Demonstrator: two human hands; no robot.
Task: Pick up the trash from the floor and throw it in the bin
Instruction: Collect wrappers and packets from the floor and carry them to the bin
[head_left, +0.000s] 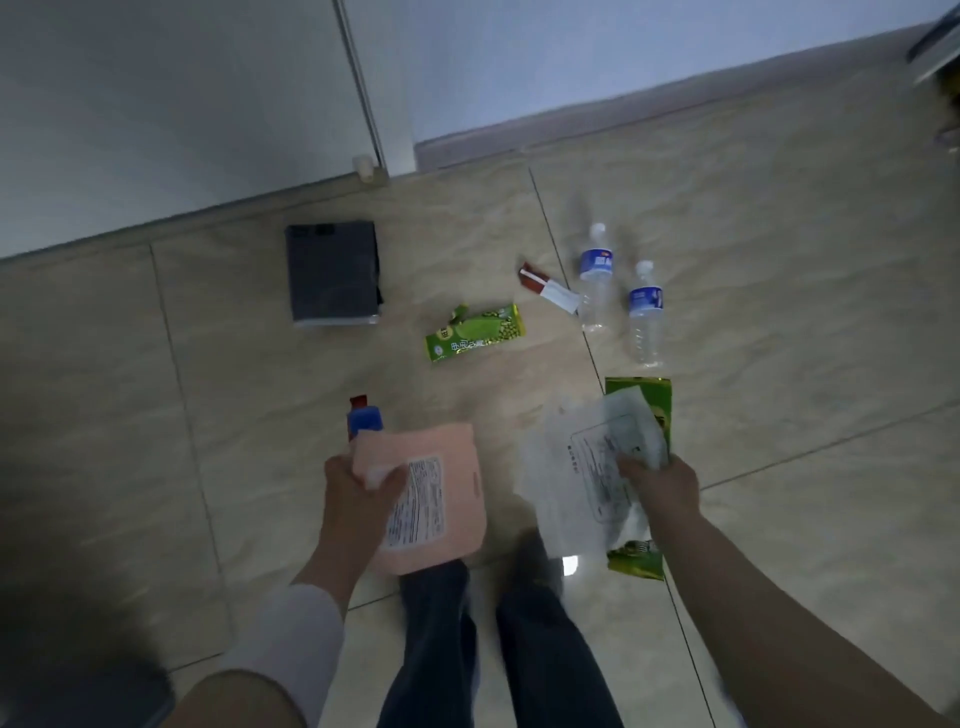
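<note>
My left hand (358, 499) grips a pink packet (436, 499) with a white label, together with a small blue and red wrapper (365, 419) sticking out above it. My right hand (662, 486) is closed on a clear plastic bag (582, 467) with printing and a green wrapper (649, 405) behind it. On the tiled floor ahead lie a green snack wrapper (474, 332), a red and white wrapper (548, 288) and two clear water bottles (596, 275) (645, 314) with blue labels. No bin is in view.
A dark flat box (332, 273) lies on the floor near the white wall and door (208, 104). My legs in dark trousers (498, 644) stand below the hands. A small doorstop (363, 167) sits at the door's foot.
</note>
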